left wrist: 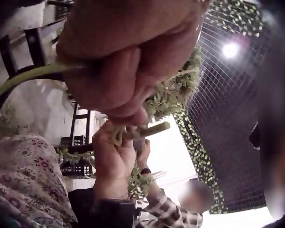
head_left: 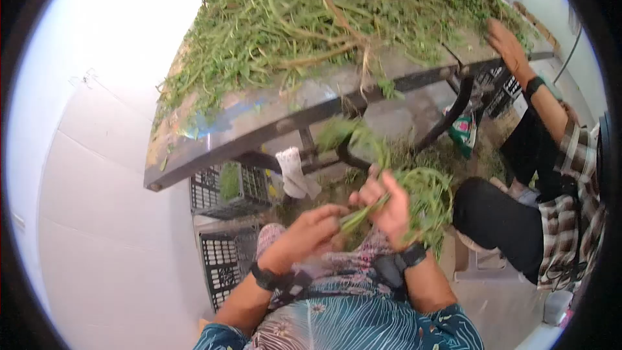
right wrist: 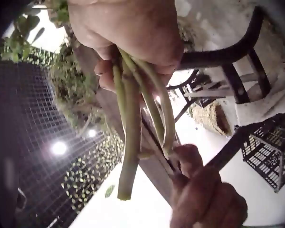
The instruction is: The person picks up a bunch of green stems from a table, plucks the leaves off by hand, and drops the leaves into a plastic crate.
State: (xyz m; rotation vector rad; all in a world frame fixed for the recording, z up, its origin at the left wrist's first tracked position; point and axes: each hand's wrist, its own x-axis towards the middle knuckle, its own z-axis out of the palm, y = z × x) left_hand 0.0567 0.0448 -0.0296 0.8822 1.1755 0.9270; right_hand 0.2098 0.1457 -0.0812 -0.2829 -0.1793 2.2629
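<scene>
In the head view my right hand (head_left: 387, 210) grips a bunch of leafy green stems (head_left: 363, 215), leafy tops hanging out past it. Several cut stem ends (right wrist: 128, 142) stick out below its curled fingers in the right wrist view, one thicker than the others. Close beside it, my left hand (head_left: 310, 236) has its fingers curled at the stem ends. A single green stem (left wrist: 26, 78) runs into those fingers in the left wrist view. Beyond them, the right hand (left wrist: 115, 159) shows behind the left.
A table (head_left: 253, 126) heaped with green plants (head_left: 291, 19) stands ahead, bent black legs beneath. Black crates (head_left: 223, 259) are at the left below it, near a hanging white cloth (head_left: 295, 172). Another person (head_left: 551, 214) sits at the right, one hand on the table.
</scene>
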